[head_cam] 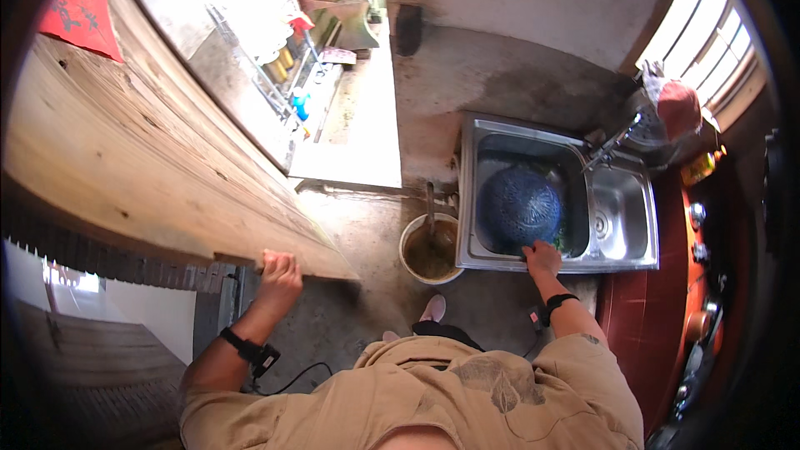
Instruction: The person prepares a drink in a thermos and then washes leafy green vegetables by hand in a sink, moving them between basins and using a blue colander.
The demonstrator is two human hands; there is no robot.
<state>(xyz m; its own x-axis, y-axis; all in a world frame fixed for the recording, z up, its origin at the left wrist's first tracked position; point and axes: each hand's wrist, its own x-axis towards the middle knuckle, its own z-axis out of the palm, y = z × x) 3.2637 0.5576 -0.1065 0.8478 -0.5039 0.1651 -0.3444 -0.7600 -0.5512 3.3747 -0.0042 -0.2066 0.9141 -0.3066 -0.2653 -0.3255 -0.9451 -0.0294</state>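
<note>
My left hand (pixel 281 278) is curled around the edge of a wooden door (pixel 187 194) at the left. The door stands open, a red paper with writing on it high up. At the right, the fingers of my right hand (pixel 542 259) close on the near rim of a blue plastic colander (pixel 519 203). This colander lies upside down in the larger basin of a stainless steel double sink (pixel 494 261). Some green leaves (pixel 556 242) show beside it, close to my fingers; what lies under it is hidden.
A white bucket (pixel 405 262) of murky water, with a handle sticking out, stands left of the sink. A faucet (pixel 615 140) rises behind the basins. The bright doorway (pixel 356 162) opens ahead. Along the right runs a red counter (pixel 644 319) with utensils beyond it.
</note>
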